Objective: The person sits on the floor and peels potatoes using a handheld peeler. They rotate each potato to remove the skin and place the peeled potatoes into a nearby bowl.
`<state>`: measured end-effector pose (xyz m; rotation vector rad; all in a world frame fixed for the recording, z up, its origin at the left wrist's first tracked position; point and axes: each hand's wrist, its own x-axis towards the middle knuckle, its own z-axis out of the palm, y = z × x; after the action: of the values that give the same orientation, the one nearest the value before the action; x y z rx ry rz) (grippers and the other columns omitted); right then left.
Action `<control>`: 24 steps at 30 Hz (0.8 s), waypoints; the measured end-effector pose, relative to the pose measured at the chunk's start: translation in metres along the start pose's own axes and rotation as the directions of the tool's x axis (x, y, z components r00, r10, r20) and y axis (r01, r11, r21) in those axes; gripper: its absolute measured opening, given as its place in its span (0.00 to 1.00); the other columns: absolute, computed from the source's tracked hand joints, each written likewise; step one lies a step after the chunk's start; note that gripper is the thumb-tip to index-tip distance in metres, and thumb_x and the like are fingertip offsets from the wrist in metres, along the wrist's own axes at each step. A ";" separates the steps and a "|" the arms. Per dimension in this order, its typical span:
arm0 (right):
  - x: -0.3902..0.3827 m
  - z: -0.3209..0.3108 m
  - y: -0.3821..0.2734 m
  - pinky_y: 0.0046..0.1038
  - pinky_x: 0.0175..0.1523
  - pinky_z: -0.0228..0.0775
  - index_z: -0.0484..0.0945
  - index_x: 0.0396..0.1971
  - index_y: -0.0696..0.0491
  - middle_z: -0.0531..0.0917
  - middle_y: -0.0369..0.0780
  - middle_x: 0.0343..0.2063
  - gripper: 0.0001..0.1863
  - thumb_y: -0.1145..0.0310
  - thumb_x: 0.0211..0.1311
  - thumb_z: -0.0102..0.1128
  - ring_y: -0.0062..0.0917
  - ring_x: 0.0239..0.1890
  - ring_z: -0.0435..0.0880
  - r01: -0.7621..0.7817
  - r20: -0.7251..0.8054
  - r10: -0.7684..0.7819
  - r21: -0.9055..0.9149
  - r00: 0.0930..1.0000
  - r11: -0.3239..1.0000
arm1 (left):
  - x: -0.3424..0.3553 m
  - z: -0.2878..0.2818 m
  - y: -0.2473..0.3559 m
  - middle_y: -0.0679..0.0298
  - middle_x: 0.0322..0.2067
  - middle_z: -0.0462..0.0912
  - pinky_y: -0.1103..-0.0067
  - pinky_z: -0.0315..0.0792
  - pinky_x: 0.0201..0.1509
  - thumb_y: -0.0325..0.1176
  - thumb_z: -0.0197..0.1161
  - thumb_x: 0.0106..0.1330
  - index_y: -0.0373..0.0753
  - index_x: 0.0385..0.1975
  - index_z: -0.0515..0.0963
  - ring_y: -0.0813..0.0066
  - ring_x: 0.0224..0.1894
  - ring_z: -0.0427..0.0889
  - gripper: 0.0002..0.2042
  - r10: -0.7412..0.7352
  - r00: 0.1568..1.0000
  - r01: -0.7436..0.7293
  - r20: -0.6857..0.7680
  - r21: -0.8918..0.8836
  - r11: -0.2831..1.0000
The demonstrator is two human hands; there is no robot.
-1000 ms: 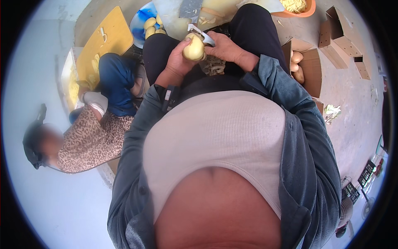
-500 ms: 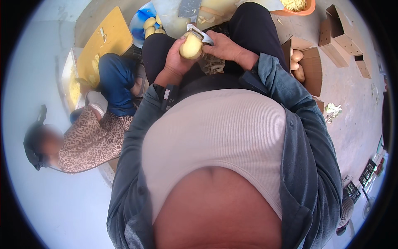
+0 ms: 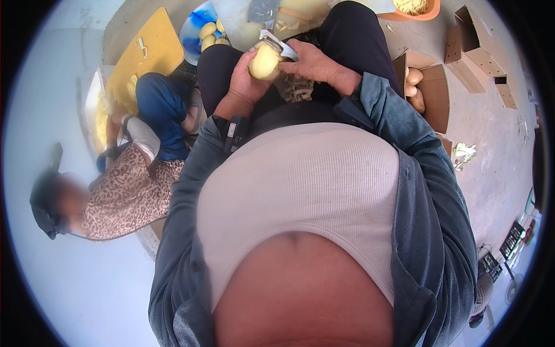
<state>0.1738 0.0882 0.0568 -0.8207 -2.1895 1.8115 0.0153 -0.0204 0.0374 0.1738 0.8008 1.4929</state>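
Observation:
Between my knees my left hand point(image 3: 243, 78) is closed round a pale yellow potato point(image 3: 265, 62), whose visible side is peeled. My right hand point(image 3: 314, 62) grips a white peeler point(image 3: 280, 45) by its handle. The peeler's head lies against the top of the potato. Some right fingers rest close by the potato's right side, partly hidden behind it. Below the hands, a heap of peelings point(image 3: 298, 91) shows between my legs.
A blue and white basin point(image 3: 191, 46) with several peeled potatoes stands at the far left, beside a yellow cutting board point(image 3: 159, 49). A person point(image 3: 124, 196) crouches at my left. An open carton point(image 3: 437, 95) of unpeeled potatoes stands right; an orange basin point(image 3: 435, 13) of shreds lies beyond.
The potato and both hands have shifted very slightly up and left. My grip on potato and peeler is unchanged. At the left, the other person's arm has moved.

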 end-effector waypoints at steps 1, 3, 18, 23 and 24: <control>0.000 0.000 -0.002 0.25 0.27 0.73 0.70 0.43 0.65 0.79 0.44 0.23 0.26 0.63 0.49 0.66 0.24 0.20 0.80 -0.005 0.003 0.005 0.002 1.000 1.000 | -0.001 0.001 0.001 0.54 0.54 0.72 0.61 0.67 0.59 0.44 0.47 0.67 0.37 0.59 0.64 0.58 0.55 0.72 0.24 -0.003 1.000 0.003 0.001 -0.006 1.000; 0.000 0.001 -0.003 0.25 0.27 0.73 0.70 0.43 0.65 0.79 0.43 0.23 0.26 0.62 0.50 0.66 0.23 0.20 0.79 0.004 -0.004 -0.004 0.000 1.000 1.000 | -0.003 0.004 0.002 0.54 0.54 0.72 0.61 0.67 0.59 0.45 0.47 0.68 0.37 0.59 0.64 0.57 0.55 0.73 0.24 -0.003 1.000 0.003 -0.004 -0.011 1.000; -0.001 0.016 -0.026 0.32 0.44 0.73 0.73 0.43 0.64 0.81 0.51 0.33 0.25 0.60 0.49 0.64 0.38 0.37 0.81 0.171 -0.046 -0.178 -0.124 0.983 0.977 | -0.029 0.014 0.026 0.57 0.52 0.74 0.64 0.68 0.57 0.47 0.48 0.68 0.39 0.57 0.66 0.60 0.53 0.74 0.23 -0.013 1.000 0.012 -0.013 -0.011 1.000; 0.001 0.020 -0.028 0.33 0.46 0.72 0.73 0.43 0.64 0.81 0.52 0.34 0.26 0.61 0.47 0.64 0.40 0.39 0.81 0.199 -0.054 -0.210 -0.166 0.976 0.966 | -0.033 0.013 0.030 0.56 0.51 0.74 0.63 0.70 0.55 0.48 0.48 0.68 0.38 0.56 0.67 0.59 0.52 0.74 0.23 -0.013 1.000 0.013 -0.008 -0.021 1.000; 0.001 0.020 -0.028 0.33 0.46 0.72 0.73 0.43 0.64 0.81 0.52 0.35 0.26 0.61 0.47 0.64 0.40 0.39 0.81 0.201 -0.055 -0.213 -0.166 0.976 0.965 | -0.034 0.013 0.030 0.56 0.51 0.74 0.63 0.70 0.55 0.48 0.48 0.68 0.38 0.56 0.67 0.59 0.52 0.74 0.23 -0.013 1.000 0.013 -0.012 -0.017 1.000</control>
<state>0.1548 0.0687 0.0785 -0.6464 -2.2992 1.5028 0.0023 -0.0433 0.0766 0.1467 0.7972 1.4896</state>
